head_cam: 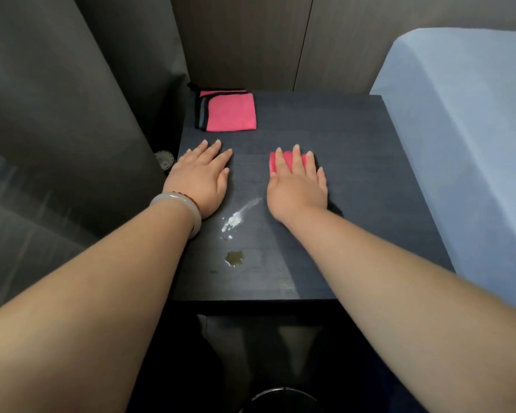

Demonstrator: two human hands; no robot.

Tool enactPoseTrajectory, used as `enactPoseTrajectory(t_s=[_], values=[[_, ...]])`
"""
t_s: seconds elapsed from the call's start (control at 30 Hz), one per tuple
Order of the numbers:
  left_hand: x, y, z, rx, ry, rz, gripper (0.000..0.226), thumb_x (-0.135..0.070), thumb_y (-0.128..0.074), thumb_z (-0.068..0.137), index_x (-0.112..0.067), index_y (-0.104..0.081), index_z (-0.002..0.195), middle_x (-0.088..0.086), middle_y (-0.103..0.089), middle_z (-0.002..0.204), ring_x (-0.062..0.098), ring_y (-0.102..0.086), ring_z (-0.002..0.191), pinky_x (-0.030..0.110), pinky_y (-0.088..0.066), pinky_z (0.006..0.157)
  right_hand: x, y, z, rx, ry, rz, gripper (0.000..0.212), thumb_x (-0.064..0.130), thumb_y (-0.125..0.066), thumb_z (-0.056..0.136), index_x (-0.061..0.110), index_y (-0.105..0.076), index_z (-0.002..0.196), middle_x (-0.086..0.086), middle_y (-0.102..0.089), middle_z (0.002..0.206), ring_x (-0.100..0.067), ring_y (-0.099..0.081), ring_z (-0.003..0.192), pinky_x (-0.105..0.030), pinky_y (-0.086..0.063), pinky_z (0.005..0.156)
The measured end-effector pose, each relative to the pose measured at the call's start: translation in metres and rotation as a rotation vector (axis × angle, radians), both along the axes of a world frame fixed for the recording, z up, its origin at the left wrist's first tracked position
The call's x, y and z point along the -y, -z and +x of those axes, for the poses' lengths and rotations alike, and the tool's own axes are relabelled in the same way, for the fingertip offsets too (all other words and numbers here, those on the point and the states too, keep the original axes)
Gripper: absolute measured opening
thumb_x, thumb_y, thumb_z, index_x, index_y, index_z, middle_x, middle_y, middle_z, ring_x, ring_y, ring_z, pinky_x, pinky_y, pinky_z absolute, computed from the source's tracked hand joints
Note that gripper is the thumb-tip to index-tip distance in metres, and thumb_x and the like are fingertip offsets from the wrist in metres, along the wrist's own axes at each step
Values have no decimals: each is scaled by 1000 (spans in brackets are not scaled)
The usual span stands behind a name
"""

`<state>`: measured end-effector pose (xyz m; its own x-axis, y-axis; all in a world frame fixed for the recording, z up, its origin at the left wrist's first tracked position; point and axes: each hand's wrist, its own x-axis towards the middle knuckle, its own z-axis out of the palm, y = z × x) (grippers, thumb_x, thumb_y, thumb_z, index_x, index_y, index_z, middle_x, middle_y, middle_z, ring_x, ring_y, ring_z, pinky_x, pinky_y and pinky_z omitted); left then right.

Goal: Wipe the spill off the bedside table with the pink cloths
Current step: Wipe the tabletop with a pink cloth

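A dark bedside table (pixel 355 174) fills the middle of the head view. A white streak of spill (pixel 239 217) and a small yellowish puddle (pixel 234 258) lie near its front centre. My right hand (pixel 297 186) presses flat on a small folded pink cloth (pixel 283 160), which shows only between and beyond the fingers. My left hand (pixel 201 178) rests flat on the bare tabletop, fingers apart, holding nothing. A second folded pink cloth (pixel 230 113) with dark edging lies at the back left corner. The spill sits between my two wrists, apart from both cloths.
A bed with a light blue sheet (pixel 459 144) borders the table on the right. Dark curtains (pixel 57 114) hang on the left, and a wooden wall panel (pixel 251 40) stands behind. A small round glass object (pixel 164 159) sits beside the table's left edge. A dark round rim (pixel 283 399) shows below.
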<state>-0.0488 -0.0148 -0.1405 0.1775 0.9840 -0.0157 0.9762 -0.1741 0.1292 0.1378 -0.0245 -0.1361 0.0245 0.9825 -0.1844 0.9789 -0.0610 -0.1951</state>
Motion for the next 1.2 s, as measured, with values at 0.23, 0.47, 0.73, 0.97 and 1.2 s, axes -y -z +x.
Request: enactPoseTrajectory(t_s=[0.23,0.47,0.73,0.97,1.2], values=[[-18,-7,5,-116,108,82,58,-48,-26,100,-24,-25,153,4,-11,163,24,4,150,40,1,120,99,-1,16,-3,-106,50,55,44,-4,99,39,8,152,9,13,163,-15,15,149,-39,5,121],[-56,-8,15,-75,-41,-23,59,-46,-23,101,-26,-10,155,3,1,164,22,8,149,40,0,121,-34,1,11,12,5,-11,54,41,-14,103,38,3,154,5,11,164,-19,13,149,-42,6,120],[-63,4,16,-18,-27,-27,59,-46,-23,101,-27,-11,155,2,-1,164,21,4,150,40,-5,121,59,1,19,21,-83,37,56,45,-1,98,40,11,152,10,18,161,-15,19,148,-38,10,119],[-63,6,16,5,-20,0,58,-44,-25,101,-26,-13,155,2,-3,164,22,1,150,40,-5,120,-81,2,-9,20,-82,-6,54,41,-14,103,38,4,154,5,13,163,-21,14,149,-44,6,120],[-64,6,15,15,-22,7,58,-43,-27,101,-27,-13,155,2,-3,164,22,2,149,38,-3,120,-32,6,-2,-14,-67,65,54,42,-12,103,38,4,154,6,13,163,-17,14,149,-40,7,120]])
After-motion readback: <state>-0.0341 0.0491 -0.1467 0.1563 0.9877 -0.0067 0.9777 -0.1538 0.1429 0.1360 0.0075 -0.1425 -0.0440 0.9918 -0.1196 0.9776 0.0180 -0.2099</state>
